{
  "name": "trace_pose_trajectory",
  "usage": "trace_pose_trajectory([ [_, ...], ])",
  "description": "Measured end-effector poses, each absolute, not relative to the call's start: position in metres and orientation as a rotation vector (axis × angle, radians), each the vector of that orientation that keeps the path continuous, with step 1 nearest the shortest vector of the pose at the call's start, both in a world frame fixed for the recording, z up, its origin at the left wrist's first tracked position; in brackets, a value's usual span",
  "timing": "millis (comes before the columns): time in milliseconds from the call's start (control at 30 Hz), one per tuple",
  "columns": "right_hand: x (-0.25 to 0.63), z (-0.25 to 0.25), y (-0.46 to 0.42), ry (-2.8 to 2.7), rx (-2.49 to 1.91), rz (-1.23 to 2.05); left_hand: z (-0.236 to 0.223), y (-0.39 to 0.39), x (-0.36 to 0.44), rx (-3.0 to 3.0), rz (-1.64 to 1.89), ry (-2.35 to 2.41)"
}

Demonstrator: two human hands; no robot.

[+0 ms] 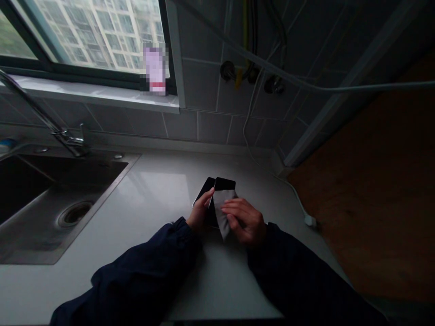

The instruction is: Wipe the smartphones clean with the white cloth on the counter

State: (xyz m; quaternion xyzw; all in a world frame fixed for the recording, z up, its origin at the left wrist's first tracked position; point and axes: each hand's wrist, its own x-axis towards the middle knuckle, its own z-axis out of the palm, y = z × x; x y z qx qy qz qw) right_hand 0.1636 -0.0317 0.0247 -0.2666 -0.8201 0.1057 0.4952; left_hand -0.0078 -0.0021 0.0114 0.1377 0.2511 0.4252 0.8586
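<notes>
My left hand (201, 213) is closed around the edge of a black smartphone (225, 183), its thumb along the left side. A light grey cloth (222, 206) covers much of the phone's face, and one corner of it hangs below. My right hand (245, 220) presses the cloth against the phone with bent fingers and thumb. Just left of the held phone, partly behind my left hand, is a second flat black device (205, 186) with a pale edge; whether it lies on the counter or is also held, I cannot tell.
The white countertop (149, 226) runs beneath both hands. To the left is a steel sink (112, 190) with a tall faucet (73, 141). A white cable (249, 151) trails down the tiled wall to a plug (310, 221) at the right, beside a brown wooden panel (380, 190).
</notes>
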Motion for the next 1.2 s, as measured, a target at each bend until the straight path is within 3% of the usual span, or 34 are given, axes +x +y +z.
trace_pose_trajectory([
  [367, 0.176, 0.003, -0.015, -2.237, -1.056, 0.080, 0.009, -0.010, 0.000, 0.413, 0.894, 0.527],
  [600, 0.172, 0.000, -0.021, -2.488, -0.768, 0.203, -0.003, -0.001, -0.006, 0.312, 0.796, 0.452],
  [900, 0.179, -0.002, -0.012, -2.489, -0.985, 0.180, -0.005, 0.003, -0.005, 0.232, 0.811, 0.538],
  [1200, 0.172, 0.002, -0.024, -2.540, -0.666, 0.295, 0.005, 0.002, -0.007, 0.187, 0.862, 0.490],
])
